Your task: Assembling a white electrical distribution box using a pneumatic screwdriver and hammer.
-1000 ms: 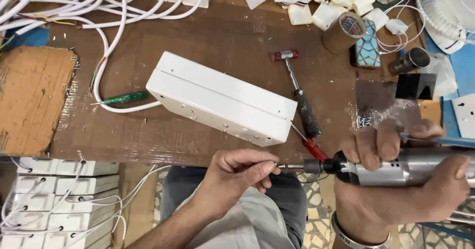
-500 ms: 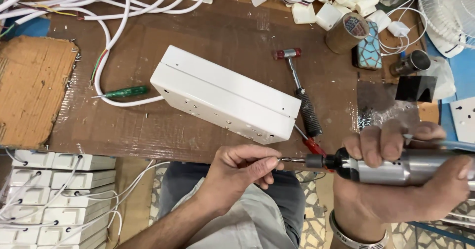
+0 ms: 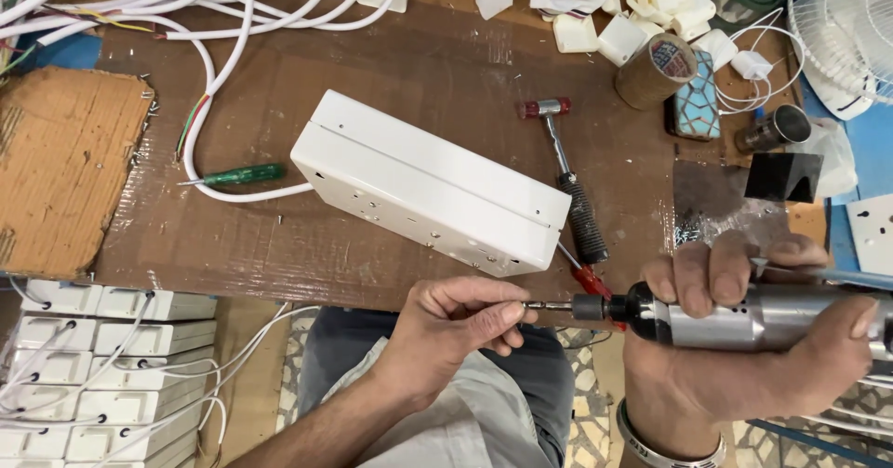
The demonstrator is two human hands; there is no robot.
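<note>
- A brown bench [image 3: 446, 86] carried a white box [image 3: 428, 184], a hammer [image 3: 567, 175] and white cables [image 3: 186, 12].
- The right hand [image 3: 744, 356] was clamped around a silver driver [image 3: 744, 317], near right.
- The left hand [image 3: 456, 328] pinched its bit [image 3: 549, 307] with closed fingertips.

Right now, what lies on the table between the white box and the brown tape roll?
In the head view, a small hammer lies between the white box and the tape roll.
</note>
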